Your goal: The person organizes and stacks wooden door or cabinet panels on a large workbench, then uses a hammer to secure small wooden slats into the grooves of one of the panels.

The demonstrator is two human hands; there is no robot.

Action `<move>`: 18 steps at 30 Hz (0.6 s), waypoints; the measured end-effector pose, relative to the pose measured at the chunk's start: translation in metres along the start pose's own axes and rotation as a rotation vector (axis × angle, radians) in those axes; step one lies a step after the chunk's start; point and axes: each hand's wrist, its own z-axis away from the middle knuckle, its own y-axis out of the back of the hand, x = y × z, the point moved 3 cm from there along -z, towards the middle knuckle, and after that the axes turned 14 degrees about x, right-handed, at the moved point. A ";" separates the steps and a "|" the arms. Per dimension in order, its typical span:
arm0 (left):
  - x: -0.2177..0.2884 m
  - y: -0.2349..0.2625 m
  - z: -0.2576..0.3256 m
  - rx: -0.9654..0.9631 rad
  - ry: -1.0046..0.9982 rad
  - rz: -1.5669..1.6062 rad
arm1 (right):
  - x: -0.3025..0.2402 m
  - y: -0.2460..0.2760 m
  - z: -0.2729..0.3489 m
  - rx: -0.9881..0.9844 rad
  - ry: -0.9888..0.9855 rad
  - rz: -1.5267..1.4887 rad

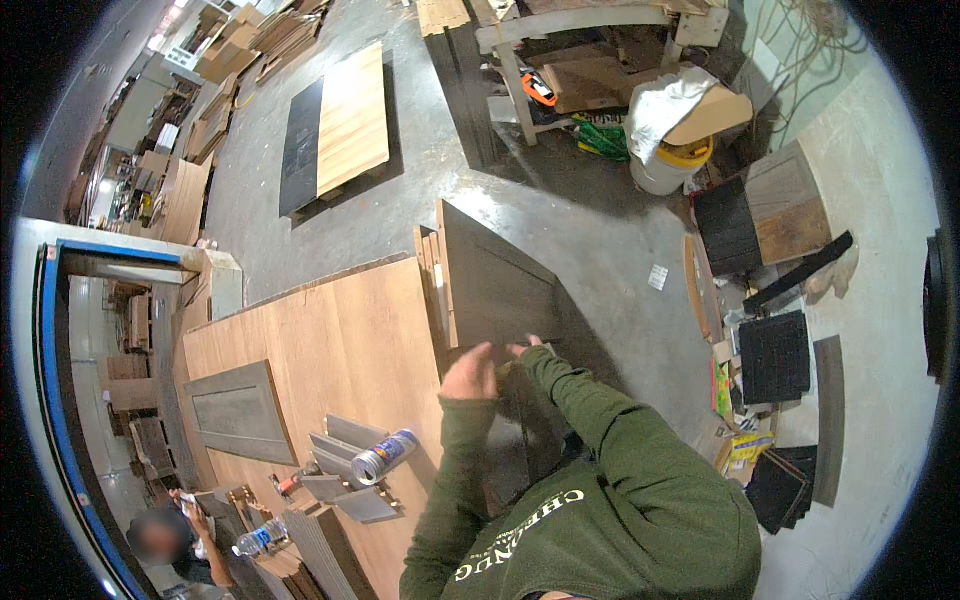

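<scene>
A dark brown-grey cabinet door [500, 275] with a recessed panel stands on edge ahead of me, against the end of the wooden worktop. My left hand [470, 372] is at the near end of this door, by the worktop's right edge. Blur and the angle hide how its fingers lie. Just to its right is my right hand [522, 346], close to the door's face. Its sleeve covers most of it, and only bits of fingers show. Whether either hand grips anything is not visible. Narrow light-wood strips [432, 285] stand upright beside the door.
On the worktop [330, 320] lie a grey panel door [240, 412], several grey strips [345, 440], a drink can [385, 457] and a red-and-black tool [290, 484]. Another person [205, 540] is at the lower left, near a water bottle [262, 538]. A white bucket [665, 165] stands far right.
</scene>
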 end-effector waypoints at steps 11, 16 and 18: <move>0.006 0.033 0.152 -0.293 0.511 0.321 | -0.085 0.004 0.052 -0.214 0.619 -0.029; -0.002 0.045 0.175 -0.226 0.601 0.428 | -0.112 0.006 0.104 -0.623 0.286 -0.600; 0.007 0.059 0.167 -0.137 0.577 0.409 | -0.132 0.030 0.159 -0.819 0.056 -0.934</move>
